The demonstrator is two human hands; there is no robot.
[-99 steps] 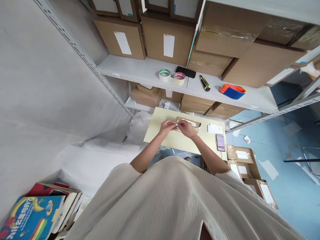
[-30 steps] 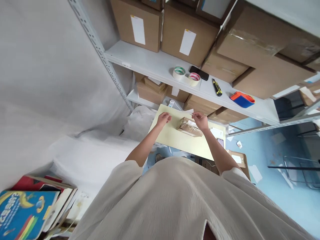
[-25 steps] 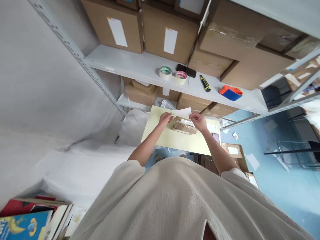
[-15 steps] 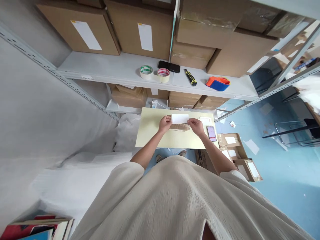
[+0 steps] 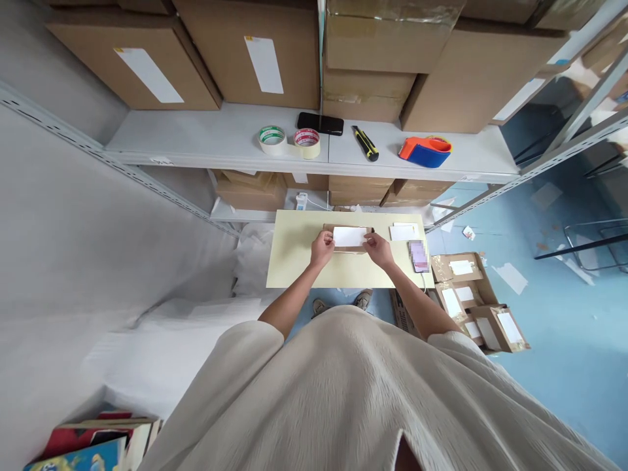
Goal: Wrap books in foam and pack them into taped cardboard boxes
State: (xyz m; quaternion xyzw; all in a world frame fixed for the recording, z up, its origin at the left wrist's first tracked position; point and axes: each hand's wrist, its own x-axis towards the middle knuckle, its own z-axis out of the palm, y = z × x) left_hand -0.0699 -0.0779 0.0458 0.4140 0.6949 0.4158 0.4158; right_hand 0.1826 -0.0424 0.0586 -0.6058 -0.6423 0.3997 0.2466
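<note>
The step in hand is judged to be the placing of a white label [image 5: 350, 236] on a small box [image 5: 348, 250]. The box lies near the middle of the worktop [image 5: 301, 271], its long side running from 9 to 3 o'clock. The label lies over its upper face, apparently square to it; whether it is stuck down or held just clear cannot be told.

Hands: the left hand [image 5: 322, 248] pinches the label's end at 9 o'clock; the right hand [image 5: 379, 248] pinches the end at 3 o'clock. Neither is spread.

Next move, in the inspector's judgement: it calls for both ends kept level and within the box's edges, then even pressure from the middle outward. Uneven release could leave a crease or a skewed label.

Clearances, taken from the box: bare surface at 9 o'clock, the widest room found. A bare strip at 6 o'clock runs to the near edge. At 12 o'clock the far edge is close, with the shelf [image 5: 226, 150] beyond. At 3 o'clock, papers [image 5: 403, 233] restrict the right hand; a phone [image 5: 418, 256] lies towards 4 o'clock, near the worktop's end.
</note>
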